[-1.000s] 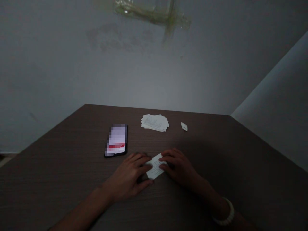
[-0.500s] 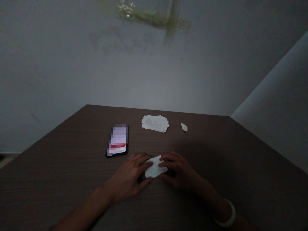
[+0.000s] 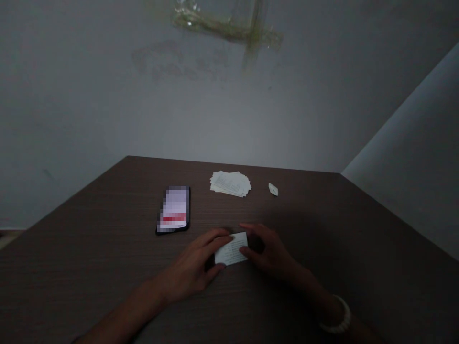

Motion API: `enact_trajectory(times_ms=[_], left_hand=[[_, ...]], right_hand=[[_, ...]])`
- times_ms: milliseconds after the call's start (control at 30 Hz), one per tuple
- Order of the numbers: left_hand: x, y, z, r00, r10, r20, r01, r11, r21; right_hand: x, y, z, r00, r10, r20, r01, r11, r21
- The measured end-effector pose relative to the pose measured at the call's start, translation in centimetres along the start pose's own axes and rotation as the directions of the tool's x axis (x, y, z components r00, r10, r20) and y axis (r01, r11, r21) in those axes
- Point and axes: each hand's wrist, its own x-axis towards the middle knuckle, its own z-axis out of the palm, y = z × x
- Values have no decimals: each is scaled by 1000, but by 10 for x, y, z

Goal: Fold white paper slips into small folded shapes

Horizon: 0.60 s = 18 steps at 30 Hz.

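Inspection from my remote station, nearest items first. A white beaded bangle (image 3: 335, 317) sits on the right wrist. The left hand (image 3: 190, 260) and right hand (image 3: 268, 253) rest on the dark wood-grain surface (image 3: 107, 200) towards its near edge, around a white paper slip (image 3: 231, 249) at about mid-width. The left hand's fingers (image 3: 218, 237) lie together across the slip's left end, with the thumb at its lower edge, clamped on it as far as I can judge. The right hand's fingers (image 3: 253, 230) are slightly apart at the right end; shadow prevents me confirming contact. In my assessment, light, even pressure from both sides would best keep this slip flat and unbuckled.

The slip carries fine printed lines, too small to read. Left of the hands lies a black-cased smartphone (image 3: 173, 210), its screen pixelated with a red band; no brand is legible. Further back are a loose stack of printed papers (image 3: 230, 184) and, towards the far right, a small folded paper (image 3: 273, 189). Beyond the far edge stands a grey wall (image 3: 215, 114) bearing tape residue (image 3: 229, 26).
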Motion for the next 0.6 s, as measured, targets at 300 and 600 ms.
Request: enact_trajectory(times_ms=[300, 600], left_hand=[[5, 5, 2, 953, -198, -230, 177, 978, -110], [4, 6, -11, 943, 300, -144, -201, 858, 472]], right_hand=[[2, -8, 2, 978, 204, -46, -176, 922, 346], [0, -8, 0, 944, -315, -97, 310, 949, -63]])
